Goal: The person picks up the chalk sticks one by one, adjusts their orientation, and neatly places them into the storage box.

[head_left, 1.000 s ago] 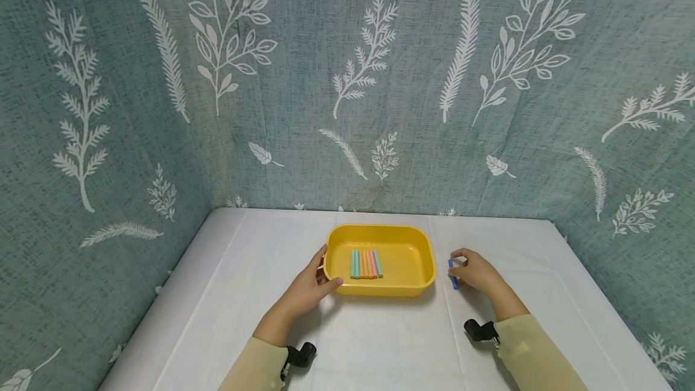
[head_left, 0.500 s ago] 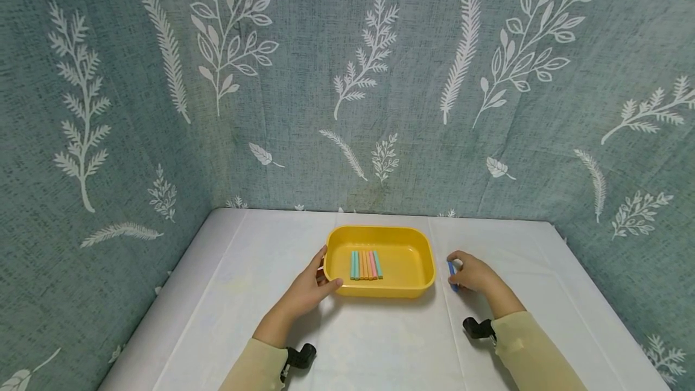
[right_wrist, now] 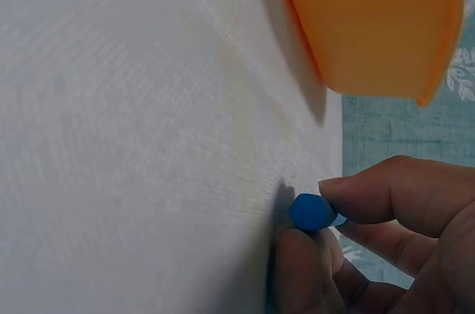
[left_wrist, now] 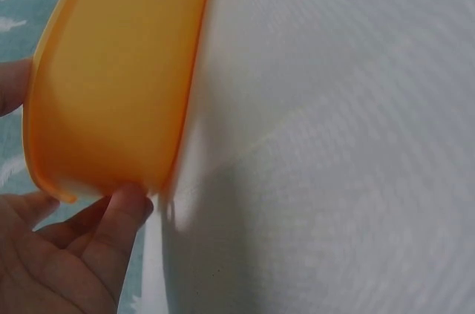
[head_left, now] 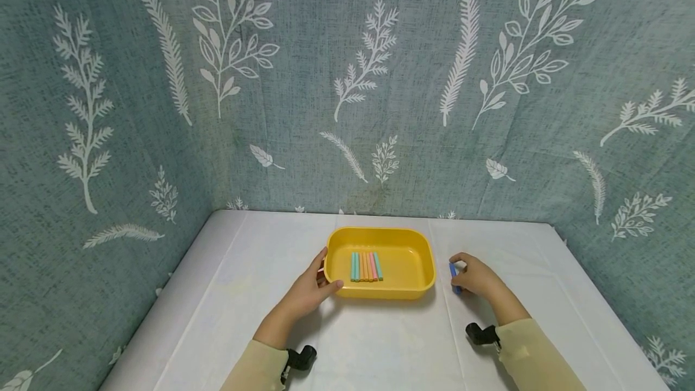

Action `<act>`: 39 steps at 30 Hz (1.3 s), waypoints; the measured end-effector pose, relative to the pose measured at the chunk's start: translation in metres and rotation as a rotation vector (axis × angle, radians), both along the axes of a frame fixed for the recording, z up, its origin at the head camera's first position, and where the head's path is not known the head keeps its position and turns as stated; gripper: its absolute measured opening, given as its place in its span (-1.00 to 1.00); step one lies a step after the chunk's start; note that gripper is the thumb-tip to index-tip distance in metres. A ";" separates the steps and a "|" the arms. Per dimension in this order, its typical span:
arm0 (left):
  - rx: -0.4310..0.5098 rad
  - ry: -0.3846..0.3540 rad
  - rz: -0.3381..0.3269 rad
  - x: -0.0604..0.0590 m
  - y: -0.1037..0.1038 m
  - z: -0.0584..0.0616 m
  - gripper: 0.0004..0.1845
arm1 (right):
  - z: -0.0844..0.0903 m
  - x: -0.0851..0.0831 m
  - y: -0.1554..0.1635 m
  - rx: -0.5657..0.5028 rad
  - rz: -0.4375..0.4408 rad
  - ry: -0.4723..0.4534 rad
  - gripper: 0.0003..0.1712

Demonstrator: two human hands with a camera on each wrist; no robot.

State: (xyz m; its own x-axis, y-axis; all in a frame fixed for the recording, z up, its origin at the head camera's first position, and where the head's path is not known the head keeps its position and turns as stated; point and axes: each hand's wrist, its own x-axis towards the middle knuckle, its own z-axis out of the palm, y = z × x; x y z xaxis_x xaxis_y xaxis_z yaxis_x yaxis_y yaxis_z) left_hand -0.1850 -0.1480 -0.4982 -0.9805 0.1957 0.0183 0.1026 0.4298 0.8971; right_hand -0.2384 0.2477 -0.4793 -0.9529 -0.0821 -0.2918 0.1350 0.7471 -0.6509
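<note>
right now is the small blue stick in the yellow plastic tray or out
Out: the small blue stick is pinched by the right hand beside the yellow plastic tray.

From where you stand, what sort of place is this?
Probably a small staged tabletop booth, not a lived-in room: a white-covered table boxed in by leaf-print fabric walls, bearing only a yellow tray of coloured sticks.

Bare tabletop (head_left: 380,343) lies open in front of the yellow tray (head_left: 429,258) and to both its sides, while the tray's raised wall and the curtain (head_left: 347,107) just behind it bar passage.
</note>
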 end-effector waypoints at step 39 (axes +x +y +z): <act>0.018 -0.016 0.003 0.002 0.002 0.003 -0.03 | 0.069 0.007 -0.044 -0.432 0.028 0.007 -0.31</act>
